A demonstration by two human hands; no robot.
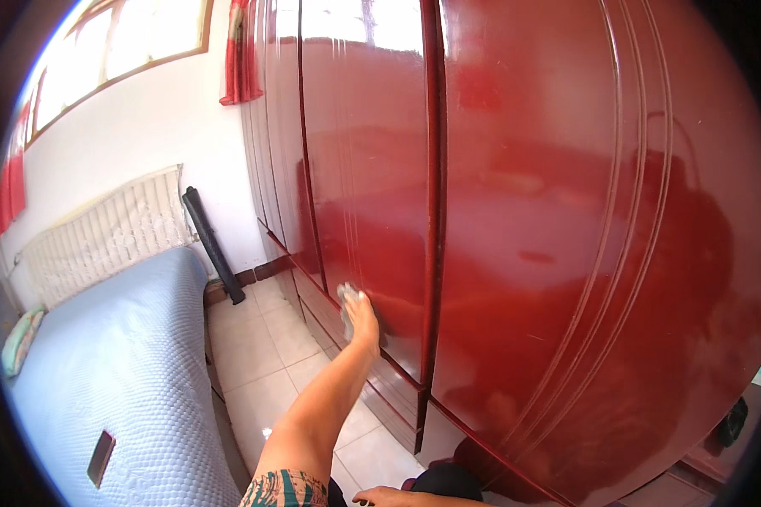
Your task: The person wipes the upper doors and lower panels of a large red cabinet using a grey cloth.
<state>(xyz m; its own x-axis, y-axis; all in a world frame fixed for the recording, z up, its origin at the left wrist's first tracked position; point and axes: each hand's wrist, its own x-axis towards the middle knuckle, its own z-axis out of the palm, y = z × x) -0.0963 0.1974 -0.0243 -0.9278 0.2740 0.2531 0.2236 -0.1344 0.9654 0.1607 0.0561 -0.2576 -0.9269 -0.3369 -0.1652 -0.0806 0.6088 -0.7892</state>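
Observation:
My left hand (363, 321) reaches forward and presses a grey cloth (347, 306) against the low part of a glossy dark-red wardrobe door (372, 203). Its fingers are closed over the cloth, which shows past the fingertips and along the hand's left side. At the lower edge, my right hand (389, 497) comes in from the right, near my dark-clothed leg. Its visible fingers are stretched out and hold nothing that I can see; the rest is cut off. A patterned green sleeve covers my left upper arm.
Drawers (397, 390) run below the wardrobe doors. On the left stands a bed with a light-blue quilted cover (135, 363), a phone (101, 459) lying on it. A long black tube-shaped case (213, 245) leans by the headboard (110, 232). Pale floor tiles (254, 338) lie between bed and wardrobe.

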